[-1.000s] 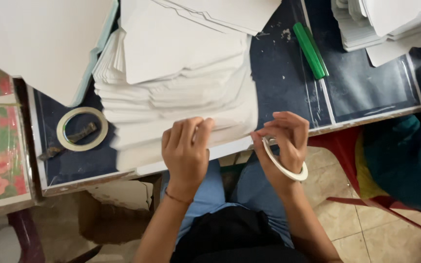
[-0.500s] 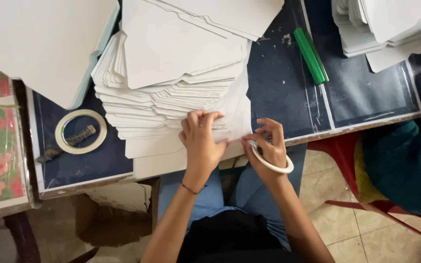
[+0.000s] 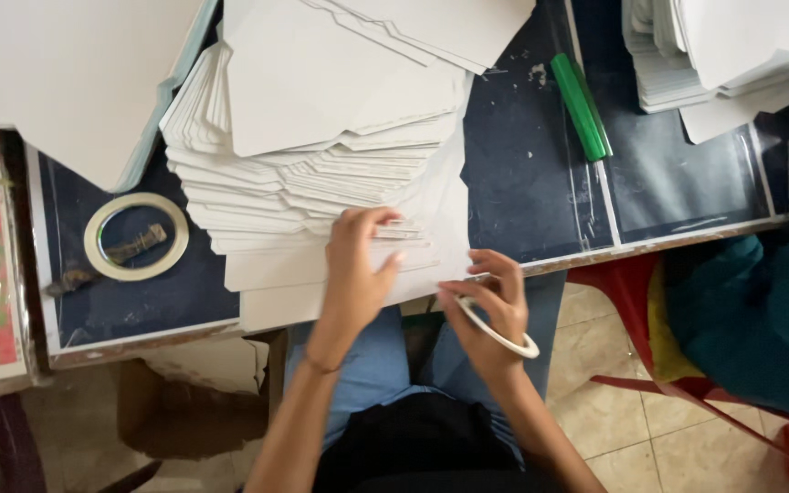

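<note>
Left hand now lies flat, fingers spread, on the bottom sheets of the fanned stack of white card sheets, pressing them down at the near edge of the surface; a second ago it sat lower and nearer the edge with fingers bunched, so it has slid up and onto the sheet. Right hand grips a thin white tape ring between thumb and fingers, just off the surface edge, over the person's lap; compared with the earlier frames it has dropped a little and moved closer to the left hand, the ring tilted with its near end toward the sheet's lower right corner. Whether a strip of tape is already pulled onto the sheet cannot be told, too fine to see. Judgement: the shift reads as the left hand pinning the sheet while the right brings the tape to its edge, so a taping step on the bottom sheet looks in hand, early. A second, wider tape roll lies untouched on the dark surface to the left, same spot as before. A green tube-like tool lies to the right of the stack, also unmoved. More white sheet piles sit far right.
</note>
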